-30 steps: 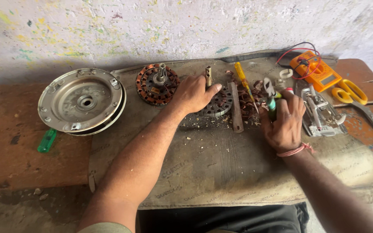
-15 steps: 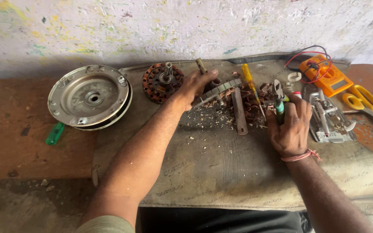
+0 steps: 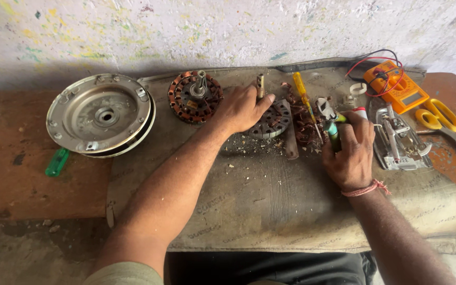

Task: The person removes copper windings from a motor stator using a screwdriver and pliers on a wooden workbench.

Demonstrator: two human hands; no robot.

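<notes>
A round metal ring with slots (image 3: 271,122) lies flat on the brown mat (image 3: 270,211), near the middle of the bench. The left hand (image 3: 241,108) rests on its left edge, fingers spread and pressing down. Just to the right lies a tangle of copper wire (image 3: 303,124). The right hand (image 3: 350,150) is closed around pliers with green handles (image 3: 331,124), whose long shape points up and left, toward the wire and ring. The left hand is nearer the ring. Farther off sit a wound copper coil (image 3: 193,96), a round metal cover (image 3: 100,115), a yellow screwdriver (image 3: 302,92) and an orange meter (image 3: 395,84).
</notes>
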